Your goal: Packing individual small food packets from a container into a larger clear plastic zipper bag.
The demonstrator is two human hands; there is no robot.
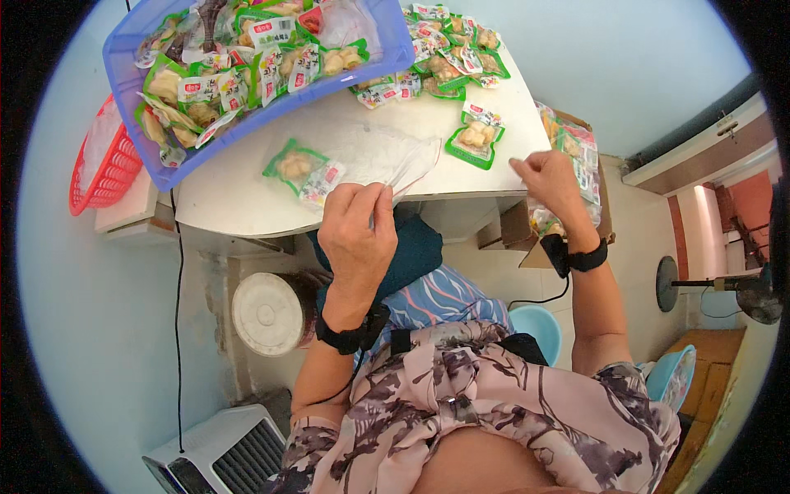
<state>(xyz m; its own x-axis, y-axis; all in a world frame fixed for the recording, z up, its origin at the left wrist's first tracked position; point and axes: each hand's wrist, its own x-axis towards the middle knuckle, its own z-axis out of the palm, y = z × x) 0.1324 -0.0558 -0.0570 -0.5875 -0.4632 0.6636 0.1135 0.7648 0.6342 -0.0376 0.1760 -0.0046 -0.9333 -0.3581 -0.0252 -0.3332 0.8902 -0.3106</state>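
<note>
My left hand (358, 230) pinches the open edge of a clear plastic bag (387, 152) at the front of the white table. One green-edged snack packet (295, 169) lies toward the left end of this bag, apparently inside it. To the right, my right hand (553, 185) hovers by the table's right edge with its fingers curled together. Whether anything is between those fingertips is hidden. Nearest to it on the tabletop is a single snack packet (476, 136) with pale pieces showing through its window.
A blue-purple plastic bin (271, 103) full of similar packets stands at the back left, beside a red basket (111, 165). More packets (457, 53) are heaped at the back. An open cardboard box (605, 156) of filled bags sits right of the table (239, 202). A lidded bucket (267, 314) stands below.
</note>
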